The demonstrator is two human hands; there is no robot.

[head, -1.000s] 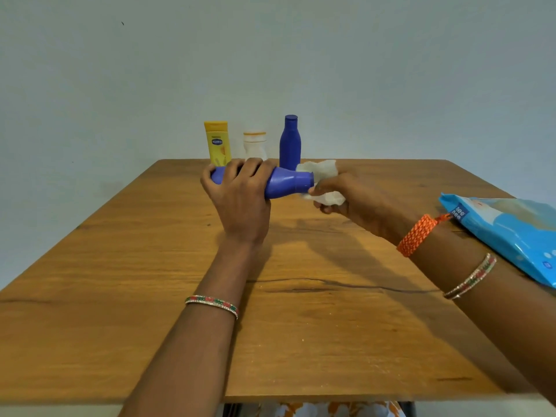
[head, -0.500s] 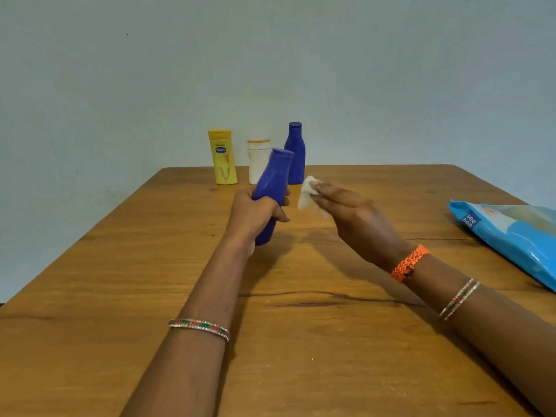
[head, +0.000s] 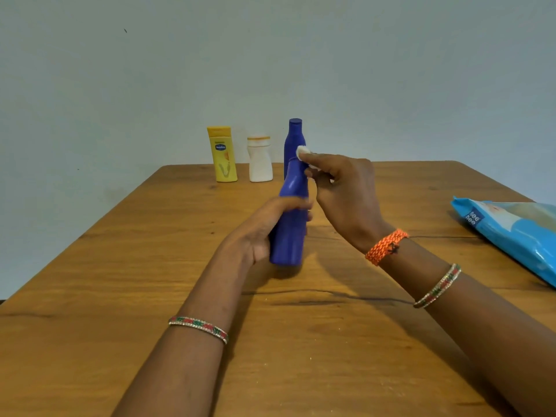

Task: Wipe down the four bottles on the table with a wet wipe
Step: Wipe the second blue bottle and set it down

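Head view: left hand grips the lower body of a blue plastic bottle, held upright above the wooden table. Right hand pinches a white wet wipe against the bottle's neck. Behind this bottle stand a yellow lotion bottle, white bottle and second blue bottle. Right of it lies a blue wipes pack.

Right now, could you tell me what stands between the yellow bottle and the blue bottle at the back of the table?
In the head view, a white bottle stands between the yellow bottle and the blue bottle.
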